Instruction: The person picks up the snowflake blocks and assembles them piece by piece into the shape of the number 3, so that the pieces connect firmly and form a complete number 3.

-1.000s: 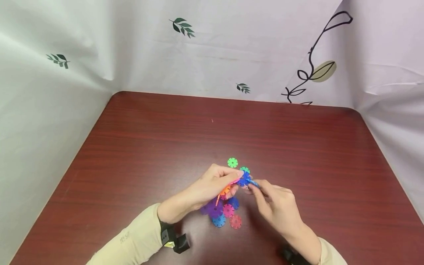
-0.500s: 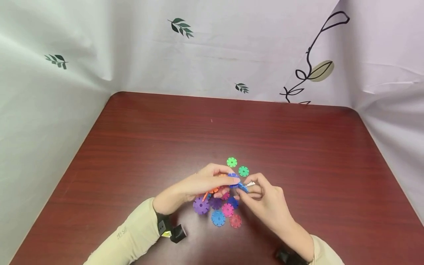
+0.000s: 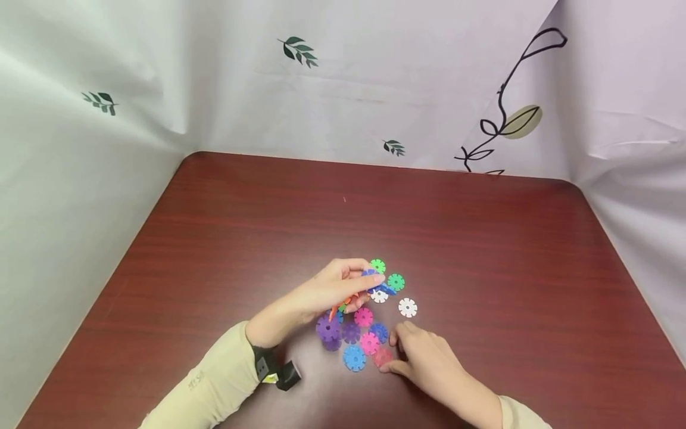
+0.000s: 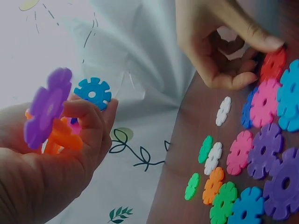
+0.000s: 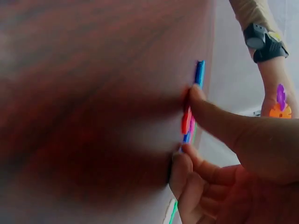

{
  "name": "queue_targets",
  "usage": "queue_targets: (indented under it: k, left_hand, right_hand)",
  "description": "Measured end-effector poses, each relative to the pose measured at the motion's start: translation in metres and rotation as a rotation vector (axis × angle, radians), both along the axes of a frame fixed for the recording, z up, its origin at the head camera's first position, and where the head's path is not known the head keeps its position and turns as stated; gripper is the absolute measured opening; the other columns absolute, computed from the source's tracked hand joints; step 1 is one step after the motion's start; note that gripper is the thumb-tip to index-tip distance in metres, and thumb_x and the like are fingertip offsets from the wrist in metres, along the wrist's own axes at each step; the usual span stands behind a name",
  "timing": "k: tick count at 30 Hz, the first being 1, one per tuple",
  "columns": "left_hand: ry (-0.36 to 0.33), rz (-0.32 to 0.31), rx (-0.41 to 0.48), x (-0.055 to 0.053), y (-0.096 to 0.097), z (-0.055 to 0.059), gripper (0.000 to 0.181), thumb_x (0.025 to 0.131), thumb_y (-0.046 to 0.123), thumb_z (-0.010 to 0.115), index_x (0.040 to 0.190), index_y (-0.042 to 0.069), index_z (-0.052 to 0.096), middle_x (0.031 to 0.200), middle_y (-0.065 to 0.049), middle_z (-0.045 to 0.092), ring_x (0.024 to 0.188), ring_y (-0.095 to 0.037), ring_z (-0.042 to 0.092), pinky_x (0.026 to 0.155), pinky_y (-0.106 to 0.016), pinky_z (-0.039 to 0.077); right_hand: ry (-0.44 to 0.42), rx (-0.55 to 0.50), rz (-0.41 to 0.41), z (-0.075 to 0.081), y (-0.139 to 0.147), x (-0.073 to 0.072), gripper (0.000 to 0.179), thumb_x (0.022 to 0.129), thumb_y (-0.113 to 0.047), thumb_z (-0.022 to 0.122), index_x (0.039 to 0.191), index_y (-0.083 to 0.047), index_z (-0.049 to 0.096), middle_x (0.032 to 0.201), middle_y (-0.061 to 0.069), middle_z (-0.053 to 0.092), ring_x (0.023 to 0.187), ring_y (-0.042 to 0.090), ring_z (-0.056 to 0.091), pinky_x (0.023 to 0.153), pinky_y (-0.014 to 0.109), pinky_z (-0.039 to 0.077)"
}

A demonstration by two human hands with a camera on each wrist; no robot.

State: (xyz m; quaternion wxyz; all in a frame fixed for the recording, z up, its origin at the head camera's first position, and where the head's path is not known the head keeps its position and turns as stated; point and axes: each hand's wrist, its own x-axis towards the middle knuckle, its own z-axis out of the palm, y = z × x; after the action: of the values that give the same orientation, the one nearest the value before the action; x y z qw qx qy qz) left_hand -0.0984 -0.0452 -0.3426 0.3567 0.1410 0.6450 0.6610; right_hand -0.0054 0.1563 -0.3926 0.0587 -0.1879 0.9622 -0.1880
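Observation:
My left hand (image 3: pixel 332 292) grips a chain of slotted plastic flower discs above the table. In the left wrist view its purple disc (image 4: pixel 49 109), orange disc (image 4: pixel 63 137) and light blue disc (image 4: pixel 92 93) show; the dark blue disc (image 3: pixel 371 275) in it is partly under my thumb. My right hand (image 3: pixel 429 357) is down at the red disc (image 3: pixel 382 357), which lies on the table. The right thumb reaches one edge of that disc, while the curled fingers stand on the opposite side, a small gap showing there in the right wrist view.
Loose discs lie close together: pink (image 3: pixel 369 343), dark blue (image 3: pixel 378 332), light blue (image 3: pixel 354 358), purple (image 3: pixel 351 332), green (image 3: pixel 396 282) and white (image 3: pixel 408 307) among them. The brown table (image 3: pixel 257 226) is bounded by white printed cloth (image 3: pixel 343 89).
My right hand has let go of the light blue disc on the chain and come down toward me to the red disc. My left hand has shifted left with the chain.

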Motion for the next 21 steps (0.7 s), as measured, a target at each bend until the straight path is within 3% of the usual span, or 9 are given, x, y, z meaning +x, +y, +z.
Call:
queue_targets:
  k: [4, 7, 11, 14, 21]
  left_hand:
    - [-0.009, 0.036, 0.013, 0.0018, 0.0007, -0.0007, 0.020, 0.090, 0.021, 0.063, 0.096, 0.002, 0.057, 0.058, -0.002, 0.052, 0.045, -0.011, 0.043, 0.046, -0.019, 0.038]
    - [-0.007, 0.038, 0.003, 0.0038, -0.0002, 0.0006, 0.020, 0.090, 0.020, 0.062, 0.096, 0.002, 0.056, 0.058, -0.002, 0.052, 0.045, -0.011, 0.043, 0.046, -0.019, 0.038]
    - [0.014, 0.012, -0.016, 0.0061, -0.0011, 0.0045, 0.018, 0.090, 0.020, 0.063, 0.096, 0.003, 0.058, 0.056, -0.001, 0.050, 0.045, -0.011, 0.043, 0.047, -0.021, 0.037]
    - [0.019, 0.012, -0.010, 0.0066, -0.0012, 0.0073, 0.017, 0.090, 0.019, 0.063, 0.097, 0.004, 0.058, 0.056, -0.001, 0.050, 0.045, -0.011, 0.043, 0.046, -0.020, 0.037]
    - [0.005, 0.026, 0.022, 0.0067, -0.0013, 0.0088, 0.017, 0.090, 0.018, 0.062, 0.099, 0.004, 0.058, 0.056, -0.001, 0.052, 0.045, -0.010, 0.044, 0.045, -0.019, 0.037]
  right_hand:
    - [-0.039, -0.045, -0.037, 0.0004, -0.0013, -0.0018, 0.034, 0.064, -0.035, 0.083, 0.072, -0.020, 0.053, 0.064, -0.015, 0.044, 0.054, -0.003, 0.039, 0.047, 0.020, 0.036]
    - [-0.093, -0.091, -0.055, 0.0019, -0.0022, -0.0018, 0.034, 0.065, -0.029, 0.084, 0.078, -0.018, 0.054, 0.066, -0.013, 0.045, 0.053, -0.003, 0.039, 0.047, 0.019, 0.035]
    - [-0.097, -0.138, -0.002, 0.0034, -0.0023, -0.0033, 0.033, 0.069, -0.018, 0.082, 0.088, -0.014, 0.056, 0.073, -0.010, 0.048, 0.058, -0.001, 0.042, 0.050, 0.018, 0.038]
    - [-0.106, -0.166, 0.044, 0.0049, -0.0015, -0.0072, 0.028, 0.071, -0.012, 0.080, 0.088, -0.011, 0.058, 0.075, -0.007, 0.050, 0.061, 0.000, 0.045, 0.052, 0.018, 0.041]
    - [-0.216, -0.166, 0.018, 0.0086, -0.0017, -0.0100, 0.029, 0.071, -0.012, 0.080, 0.082, -0.012, 0.054, 0.072, -0.007, 0.050, 0.060, 0.001, 0.046, 0.052, 0.019, 0.040]
